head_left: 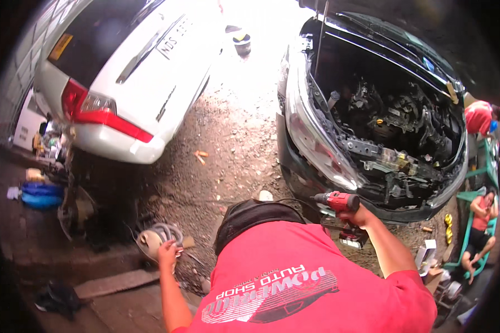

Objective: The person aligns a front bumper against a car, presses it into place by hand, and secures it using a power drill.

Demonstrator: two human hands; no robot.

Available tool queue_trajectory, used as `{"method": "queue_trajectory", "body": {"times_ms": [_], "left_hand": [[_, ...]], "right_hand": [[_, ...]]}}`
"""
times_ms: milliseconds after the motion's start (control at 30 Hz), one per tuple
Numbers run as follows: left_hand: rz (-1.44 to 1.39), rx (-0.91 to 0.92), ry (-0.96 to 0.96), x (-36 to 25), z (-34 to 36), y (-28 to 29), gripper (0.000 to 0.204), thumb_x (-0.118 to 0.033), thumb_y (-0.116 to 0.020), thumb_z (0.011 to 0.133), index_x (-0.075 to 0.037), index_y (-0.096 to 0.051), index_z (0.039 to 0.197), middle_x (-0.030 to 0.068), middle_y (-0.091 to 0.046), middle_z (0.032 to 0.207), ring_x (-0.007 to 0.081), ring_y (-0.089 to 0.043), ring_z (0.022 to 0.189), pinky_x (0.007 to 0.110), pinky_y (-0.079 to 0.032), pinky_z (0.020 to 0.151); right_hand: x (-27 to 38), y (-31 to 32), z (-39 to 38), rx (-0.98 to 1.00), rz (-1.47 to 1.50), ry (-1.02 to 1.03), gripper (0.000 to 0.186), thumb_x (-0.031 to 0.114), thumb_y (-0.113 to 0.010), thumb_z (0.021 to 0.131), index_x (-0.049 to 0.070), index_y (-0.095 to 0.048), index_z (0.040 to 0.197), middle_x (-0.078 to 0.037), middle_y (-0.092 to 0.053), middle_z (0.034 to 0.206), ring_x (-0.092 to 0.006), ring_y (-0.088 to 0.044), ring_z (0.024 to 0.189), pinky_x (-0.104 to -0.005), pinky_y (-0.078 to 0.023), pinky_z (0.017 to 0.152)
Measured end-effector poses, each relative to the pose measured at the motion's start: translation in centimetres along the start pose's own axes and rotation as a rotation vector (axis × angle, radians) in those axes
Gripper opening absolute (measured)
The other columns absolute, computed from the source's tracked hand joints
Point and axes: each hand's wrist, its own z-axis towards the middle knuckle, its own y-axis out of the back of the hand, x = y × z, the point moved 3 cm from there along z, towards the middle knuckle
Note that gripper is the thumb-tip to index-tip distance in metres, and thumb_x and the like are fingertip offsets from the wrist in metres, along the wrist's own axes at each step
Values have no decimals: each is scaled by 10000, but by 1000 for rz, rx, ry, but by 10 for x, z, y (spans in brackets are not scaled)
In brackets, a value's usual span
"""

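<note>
My right hand [362, 217] is wrapped round the grip of a red and black cordless drill [339, 201]. The drill points left, just in front of a dark car's front bumper, with its battery at the bottom. My left hand [169, 253] is out to the left with its fingers pinched together. A small dark thing may be between the fingertips, too small to make out. Right behind that hand, on the ground, lies a coiled grey hose [169, 230] beside a round tan thing [149, 242].
The dark car's engine bay [389, 122] stands open, front parts off. A white vehicle [128, 94] is at the left. A person [482, 222] sits on a green frame at the right; another [479, 117] bends beyond the car. A plank [116, 282] lies lower left.
</note>
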Motion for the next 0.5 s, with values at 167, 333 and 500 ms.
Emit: {"method": "queue_trajectory", "body": {"times_ms": [167,333,500], "left_hand": [[428,141,-278,-121,143,-67,117,-121,-651,1012,-58,-737,1060,4,-691,864,144,-726,758,278,-552,604],[93,319,-195,-274,251,-126,175,-97,-577,1047,-61,-703,1164,15,-655,848,122,-686,685,254,-518,562],[360,628,-375,-413,384,-209,233,-82,-541,1048,-40,-682,1229,17,-635,873,122,-682,701,252,-497,567]], "right_hand": [[100,-75,84,-12,189,123,640,-82,-806,802,113,-638,1387,-1,-704,1244,-111,-632,1081,-309,-517,948],[135,-111,147,-254,92,11,475,39,-782,827,75,-665,1286,-1,-712,1028,-138,-658,879,-338,-567,823],[164,-155,162,-521,82,205,747,76,-767,837,117,-488,1529,-35,-698,1126,-164,-659,930,-365,-578,840]]}}
